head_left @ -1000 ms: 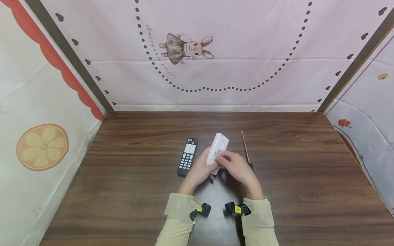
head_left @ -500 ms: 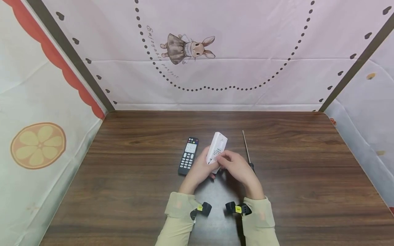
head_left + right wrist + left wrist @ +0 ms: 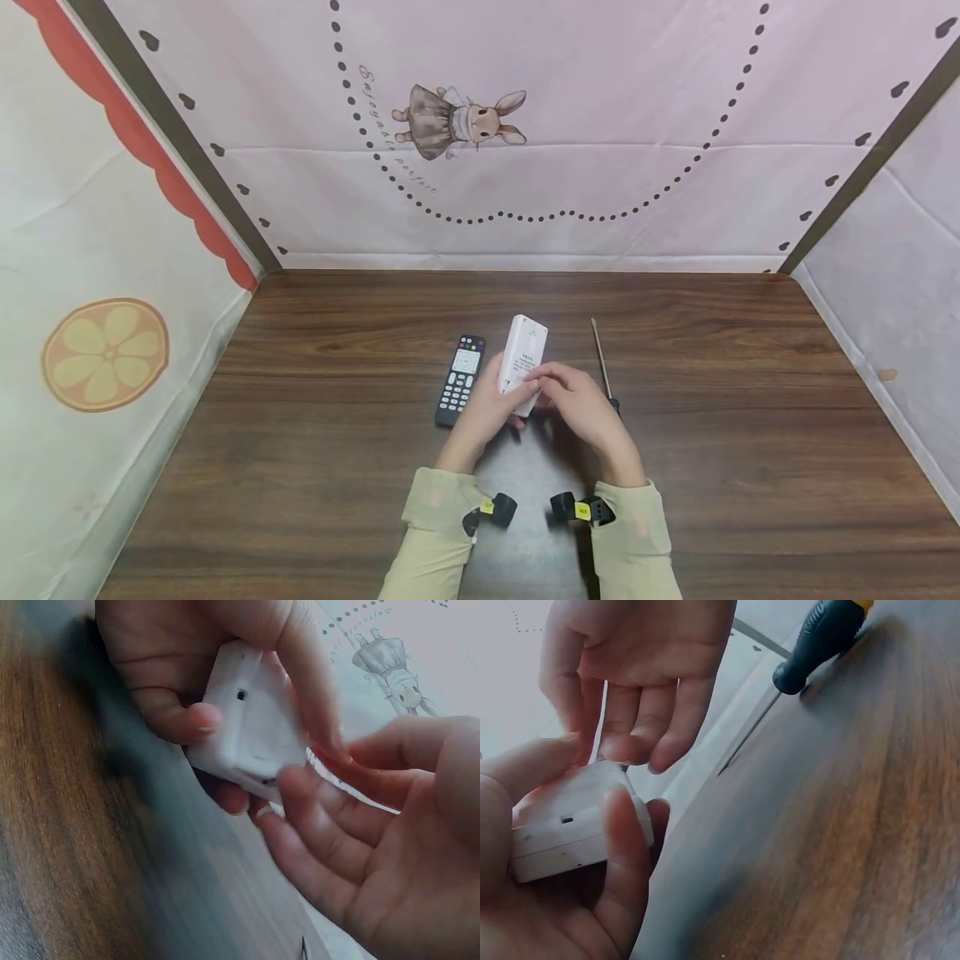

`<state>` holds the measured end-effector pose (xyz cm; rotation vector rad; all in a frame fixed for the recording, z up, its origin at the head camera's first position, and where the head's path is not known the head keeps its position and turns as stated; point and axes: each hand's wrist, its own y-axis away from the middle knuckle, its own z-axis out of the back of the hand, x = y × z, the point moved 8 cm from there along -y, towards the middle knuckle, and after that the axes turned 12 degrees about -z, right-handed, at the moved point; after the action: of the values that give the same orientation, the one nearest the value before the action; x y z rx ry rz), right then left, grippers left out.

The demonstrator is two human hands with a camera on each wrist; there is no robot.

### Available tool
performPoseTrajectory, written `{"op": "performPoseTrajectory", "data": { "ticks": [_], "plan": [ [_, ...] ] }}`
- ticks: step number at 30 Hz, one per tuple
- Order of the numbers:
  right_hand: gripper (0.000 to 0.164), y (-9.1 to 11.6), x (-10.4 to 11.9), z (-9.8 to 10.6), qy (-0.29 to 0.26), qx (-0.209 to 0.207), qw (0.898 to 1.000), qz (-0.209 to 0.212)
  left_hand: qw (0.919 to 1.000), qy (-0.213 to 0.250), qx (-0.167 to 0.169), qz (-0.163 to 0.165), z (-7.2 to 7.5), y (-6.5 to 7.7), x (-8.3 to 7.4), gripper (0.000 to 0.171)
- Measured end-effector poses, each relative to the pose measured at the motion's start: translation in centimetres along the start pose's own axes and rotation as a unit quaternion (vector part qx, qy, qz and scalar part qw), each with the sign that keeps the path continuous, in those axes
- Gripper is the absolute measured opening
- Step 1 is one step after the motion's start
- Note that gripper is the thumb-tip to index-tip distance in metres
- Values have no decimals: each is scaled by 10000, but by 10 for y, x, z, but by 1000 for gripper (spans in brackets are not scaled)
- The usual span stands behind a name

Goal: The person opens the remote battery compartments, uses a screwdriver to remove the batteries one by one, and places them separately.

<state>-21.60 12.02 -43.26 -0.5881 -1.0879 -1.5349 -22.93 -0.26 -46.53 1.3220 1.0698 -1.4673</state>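
Note:
A slim white case shaped like a remote control [image 3: 522, 350] is held tilted above the table, its printed back facing up. My left hand [image 3: 486, 408] grips its lower part, thumb along one side and fingers underneath. In the left wrist view, the near end of the white remote control [image 3: 566, 821] has a small dark slot. My right hand [image 3: 583, 407] pinches at its right edge with thumb and bent fingers. In the right wrist view, the fingertips [image 3: 296, 784] touch that edge; the exact contact is partly hidden. The front side is out of sight.
Left of the hands lies a black remote control [image 3: 460, 379] with light buttons facing up. A screwdriver [image 3: 602, 358] lies to the right, its handle partly behind the right hand. The wooden table [image 3: 300, 467] meets patterned cloth walls at the back and sides.
The white remote control has shifted slightly left and away, and stands a little more upright in the head view. My right fingers have moved from its face toward its right edge.

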Motion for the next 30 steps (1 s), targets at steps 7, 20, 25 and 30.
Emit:
{"op": "performPoseTrajectory", "data": {
  "ticks": [7,20,25,30],
  "plan": [
    [24,1,-1,-6,238,138,9995,125,9980,490,-402,-17,4,-1,8,57],
    [20,1,-4,-6,176,129,9994,267,9980,499,-396,42,6,8,-12,52],
    [19,-2,-9,-1,62,25,9996,278,9971,481,-586,-26,10,12,-21,52],
    [19,-2,-12,7,-84,-123,9995,266,9970,485,-592,-122,11,12,-21,51]
  ]
}}
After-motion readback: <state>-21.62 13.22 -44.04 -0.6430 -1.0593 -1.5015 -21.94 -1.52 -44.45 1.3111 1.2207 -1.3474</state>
